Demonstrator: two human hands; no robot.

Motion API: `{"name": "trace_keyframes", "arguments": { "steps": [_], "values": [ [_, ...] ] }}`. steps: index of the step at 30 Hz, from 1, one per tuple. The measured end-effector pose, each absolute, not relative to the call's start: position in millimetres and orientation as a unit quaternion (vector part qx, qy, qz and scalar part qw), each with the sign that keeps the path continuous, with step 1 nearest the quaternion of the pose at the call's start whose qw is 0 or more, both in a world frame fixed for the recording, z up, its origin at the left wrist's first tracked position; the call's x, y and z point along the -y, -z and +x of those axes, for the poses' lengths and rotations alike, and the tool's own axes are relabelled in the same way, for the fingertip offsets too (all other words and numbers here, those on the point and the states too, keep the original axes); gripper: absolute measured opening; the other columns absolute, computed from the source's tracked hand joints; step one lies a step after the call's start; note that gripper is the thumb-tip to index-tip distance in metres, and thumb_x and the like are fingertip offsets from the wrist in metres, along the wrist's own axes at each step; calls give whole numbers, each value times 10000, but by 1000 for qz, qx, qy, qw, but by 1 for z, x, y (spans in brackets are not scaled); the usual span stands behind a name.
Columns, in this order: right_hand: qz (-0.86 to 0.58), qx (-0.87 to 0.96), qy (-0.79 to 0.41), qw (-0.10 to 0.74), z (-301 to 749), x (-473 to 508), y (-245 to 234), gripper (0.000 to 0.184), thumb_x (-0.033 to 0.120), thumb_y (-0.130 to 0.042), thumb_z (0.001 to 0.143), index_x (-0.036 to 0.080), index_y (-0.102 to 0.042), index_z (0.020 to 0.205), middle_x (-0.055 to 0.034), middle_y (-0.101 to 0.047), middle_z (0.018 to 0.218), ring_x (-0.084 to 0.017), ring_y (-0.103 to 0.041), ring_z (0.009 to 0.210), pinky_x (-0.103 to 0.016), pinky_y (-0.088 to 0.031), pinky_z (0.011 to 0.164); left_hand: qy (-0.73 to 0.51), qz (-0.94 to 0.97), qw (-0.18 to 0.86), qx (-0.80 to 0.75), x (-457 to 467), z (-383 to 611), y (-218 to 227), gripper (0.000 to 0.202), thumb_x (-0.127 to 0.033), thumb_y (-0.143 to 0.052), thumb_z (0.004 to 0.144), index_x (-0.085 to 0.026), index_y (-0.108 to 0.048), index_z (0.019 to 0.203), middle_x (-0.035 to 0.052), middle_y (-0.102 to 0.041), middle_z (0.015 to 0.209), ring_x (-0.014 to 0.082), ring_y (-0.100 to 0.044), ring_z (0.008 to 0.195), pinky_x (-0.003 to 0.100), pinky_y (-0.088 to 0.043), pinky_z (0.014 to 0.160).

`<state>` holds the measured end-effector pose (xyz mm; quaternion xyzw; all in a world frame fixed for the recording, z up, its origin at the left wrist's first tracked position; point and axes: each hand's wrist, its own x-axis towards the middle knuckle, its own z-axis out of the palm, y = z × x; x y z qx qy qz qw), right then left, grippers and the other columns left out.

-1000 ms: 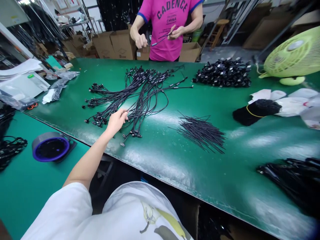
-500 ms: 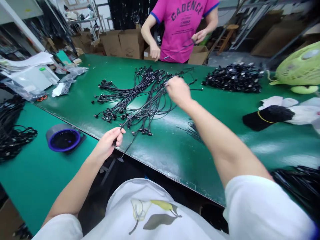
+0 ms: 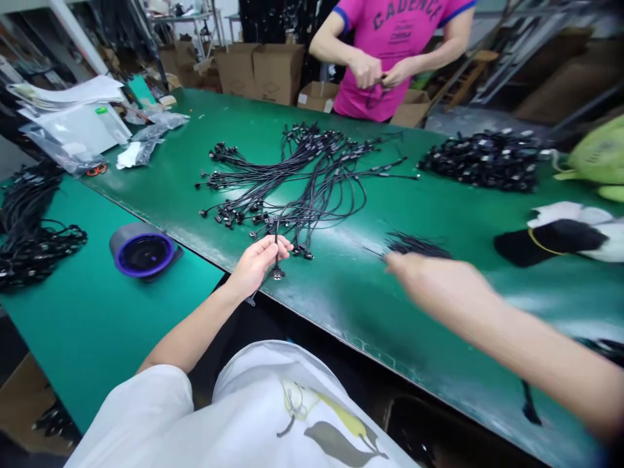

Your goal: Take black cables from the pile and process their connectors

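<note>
Above the edge of the green counter [image 3: 336, 312], the left hand [image 3: 256, 263] grasps a black connector cable [image 3: 277, 260] just before the tangled cable pile [image 3: 312, 188]; the blurred right hand [image 3: 433, 279], fingers open, reaches just below thin black wires [image 3: 414, 246].

Beyond the long green-topped workbench [image 3: 331, 279], stacked cardboard boxes [image 3: 263, 75] stand near a grey concrete floor [image 3: 468, 120], with metal shelving [image 3: 188, 26] far left and a wooden stool [image 3: 470, 78] far right; a second, teal-topped bench [image 3: 73, 338] sits near left.
</note>
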<state>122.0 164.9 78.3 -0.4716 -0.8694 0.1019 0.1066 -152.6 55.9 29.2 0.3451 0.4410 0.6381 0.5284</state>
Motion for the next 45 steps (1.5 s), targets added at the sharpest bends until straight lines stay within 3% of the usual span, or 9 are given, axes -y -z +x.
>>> {"name": "trace_keyframes", "arguments": {
  "steps": [4, 10, 15, 20, 25, 32, 37, 40, 45],
  "values": [
    [-252, 958, -76, -117, 115, -116, -53, 101, 200, -527, 930, 181, -610, 876, -38, -657, 742, -127, -565, 574, -262, -193, 512, -547, 451, 510, -487, -63, -128, -20, 268, -392, -512, 919, -152, -575, 818, 35, -580, 891, 82, -489, 648, 216, -409, 600],
    [-237, 968, -53, -54, 115, -109, -71, 227, 273, -396, 1003, 175, -600, 984, -45, -658, 826, -130, -599, 651, -268, -185, 522, -386, 629, 294, -607, -55, -117, -14, 287, -333, -390, 964, -180, -569, 798, 24, -540, 801, 148, -513, 757, 286, -439, 771],
    [-234, 971, -42, 19, 119, -113, -70, 285, 296, -357, 1015, 169, -611, 995, -51, -659, 826, -118, -570, 632, -265, -171, 517, -352, 720, 244, -546, -54, -114, -21, 313, -386, -465, 942, -185, -666, 1074, 110, -554, 1126, 209, -550, 1026, 350, -423, 951],
    [-255, 964, -10, 75, 118, -118, -69, 337, 368, -382, 1004, 161, -612, 871, -57, -657, 795, -127, -576, 640, -260, -183, 511, -363, 620, 515, -467, -51, -93, -27, 437, -495, -417, 955, -148, -682, 924, 13, -524, 640, 141, -533, 666, 288, -484, 723],
    [-319, 936, -68, 135, 150, -167, -66, 333, 476, -464, 955, 195, -639, 913, -40, -695, 878, -166, -628, 773, -251, -340, 590, -394, 358, 787, -313, -40, -96, -42, 367, -480, -602, 870, -121, -653, 819, -112, -171, 480, 36, -94, 405, 133, -218, 333],
    [-352, 909, -57, 215, 200, -167, -18, 314, 346, -381, 986, 189, -647, 1042, -61, -701, 912, -177, -645, 786, -267, -407, 636, -690, 163, 657, -257, -41, -146, -64, 271, -263, -442, 990, -124, -614, 1147, -91, -319, 485, 24, -273, 363, 29, -259, 329],
    [-152, 979, -98, 95, 156, -102, -33, 312, 254, -407, 972, 185, -598, 736, -10, -613, 646, -123, -541, 552, -261, -303, 531, -591, 391, 571, -415, -56, -111, -35, 273, -386, -573, 917, -141, -678, 977, 26, -624, 773, 88, -594, 697, 159, -507, 641],
    [-171, 957, -191, 133, 133, -101, -51, 297, 316, -426, 973, 190, -587, 759, -4, -603, 678, -116, -523, 582, -252, -310, 547, -458, 533, 555, -446, -51, -84, -22, 332, -451, -552, 912, -141, -667, 887, 78, -672, 918, 154, -621, 892, 268, -484, 861],
    [-328, 820, -336, 328, 110, -127, -32, 311, 471, -552, 894, 190, -578, 1026, -60, -609, 955, -166, -551, 835, -282, -426, 736, -487, 424, 652, -397, -46, -67, -23, 376, -495, -532, 913, -158, -511, 749, -55, -453, 616, 34, -371, 436, 203, -340, 495]
  ]
}}
